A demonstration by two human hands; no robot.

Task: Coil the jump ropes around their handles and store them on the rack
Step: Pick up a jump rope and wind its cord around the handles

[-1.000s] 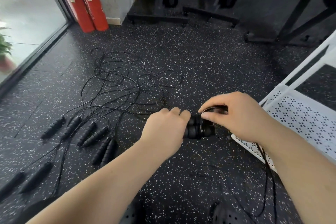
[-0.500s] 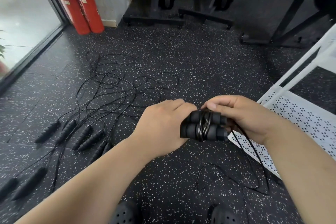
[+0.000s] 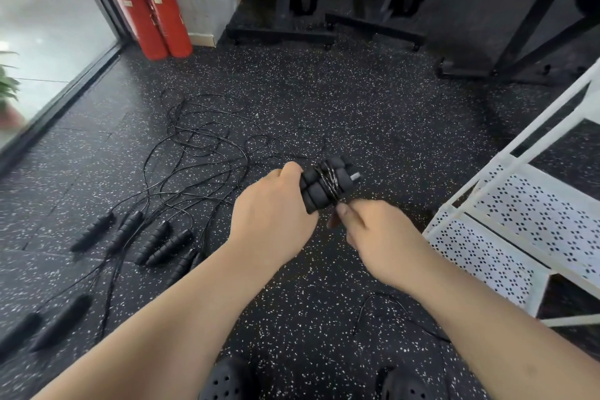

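My left hand (image 3: pixel 274 208) grips a pair of black jump-rope handles (image 3: pixel 324 183) held side by side, with thin black cord wound several turns round their middle. Just below and to the right of them, my right hand (image 3: pixel 370 230) pinches the cord coming off the coil. The loose tail of that cord (image 3: pixel 383 305) trails on the floor under my right forearm. Several more black handles (image 3: pixel 152 239) lie on the floor at the left, their cords in a tangle (image 3: pixel 207 153) beyond. The white perforated rack (image 3: pixel 506 221) stands at the right.
Two red fire extinguishers (image 3: pixel 147 6) stand at the back left beside a glass wall. Black equipment stands (image 3: pixel 328 23) line the back wall. More handles (image 3: pixel 48 325) lie at the lower left. My black shoes (image 3: pixel 230 380) are at the bottom edge. The floor is speckled black rubber.
The handles have turned and risen in my left hand. My right hand moved from the handles' right end to below them, drawing the cord round; the loose tail on the floor is shorter.
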